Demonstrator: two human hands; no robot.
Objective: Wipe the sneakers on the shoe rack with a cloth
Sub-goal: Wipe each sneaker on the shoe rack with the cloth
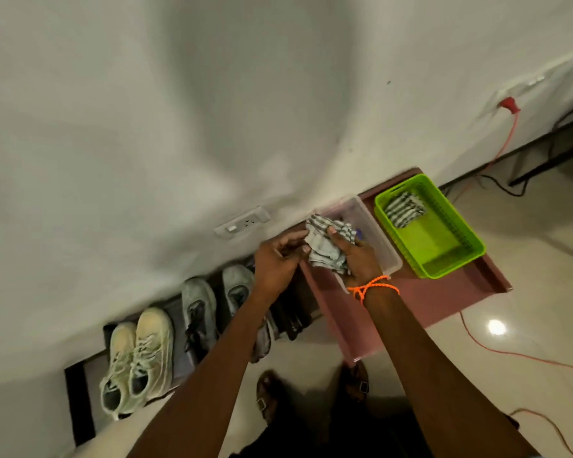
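My right hand (354, 256) grips the bunched striped cloth (328, 249) and my left hand (278, 262) pinches its near edge, both over the clear bin (382, 241) on the pink tabletop (444, 302); the sneakers (139, 355) sit well off to my left on the low shoe rack (76, 404), grey pair (199, 309) nearest my left wrist. Risk as I see it: a loose tail of cloth snags the bin rim and drags it, or I drop the wad. Containers: clear bin under my grip holds something dark I can't identify; green basket (444, 259) just right of it holds one folded striped cloth (404, 208).
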